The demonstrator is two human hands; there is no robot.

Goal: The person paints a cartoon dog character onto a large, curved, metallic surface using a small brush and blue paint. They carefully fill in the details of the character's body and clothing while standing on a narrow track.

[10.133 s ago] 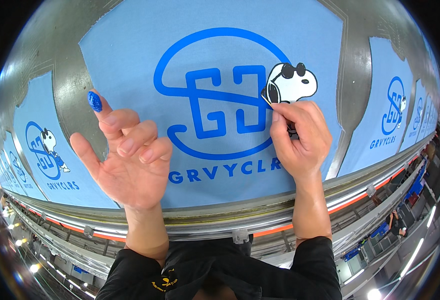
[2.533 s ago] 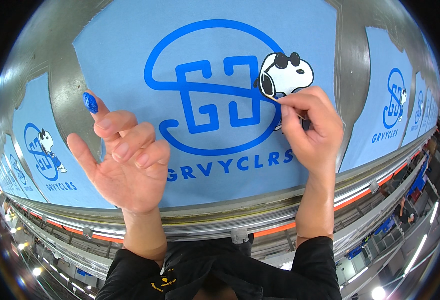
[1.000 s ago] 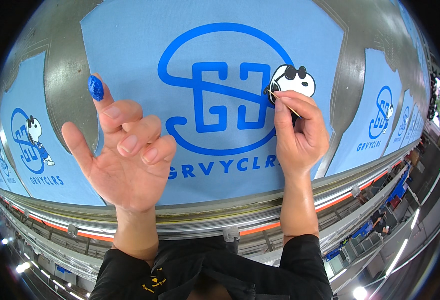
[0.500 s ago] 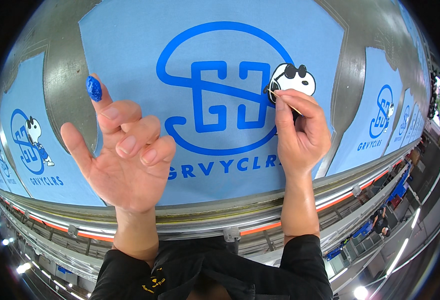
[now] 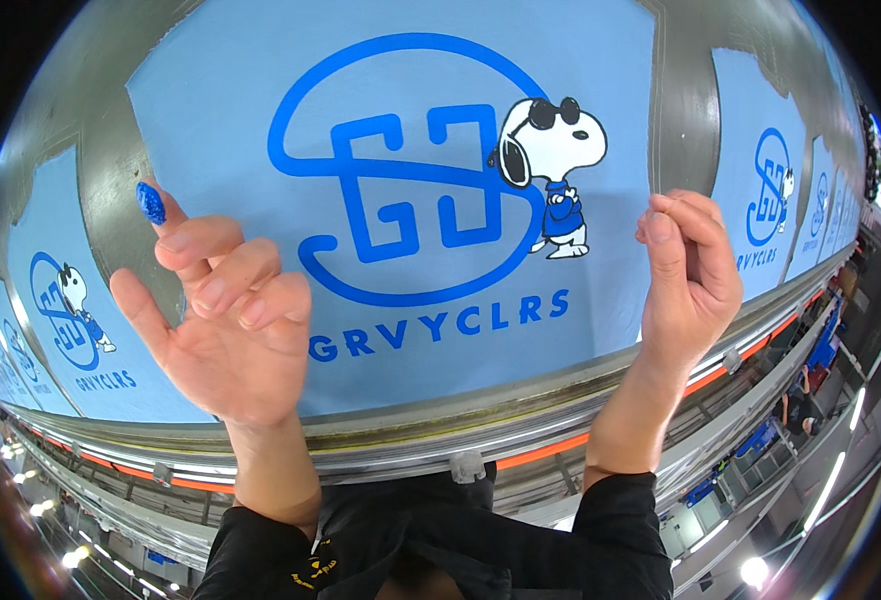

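Observation:
My left hand (image 5: 231, 340) is palm-up with fingers loosely spread and partly curled, over the left edge of the middle pale-blue fabric panel (image 5: 211, 120). Thick glossy blue paste (image 5: 150, 203) coats its index fingertip. My right hand (image 5: 688, 280) is pinched at the middle panel's right edge, right of a printed cartoon dog (image 5: 551, 150) in dark sunglasses and a blue top; what its fingers hold is too small to make out. The dog overlaps a large dark-blue looped emblem (image 5: 391, 175), which has lettering beneath it.
More printed panels (image 5: 71, 300) lie on the grey metal table (image 5: 691, 110) to both sides. A rail with an orange strip (image 5: 541, 458) and small clamps (image 5: 468, 468) runs along the near edge. Another person (image 5: 801, 410) is at the far lower right, past the rails.
My right hand has moved right, away from the dog print, uncovering its body; the thin stick seen earlier in that hand is not clearly visible now. My left hand sits slightly lower and further left.

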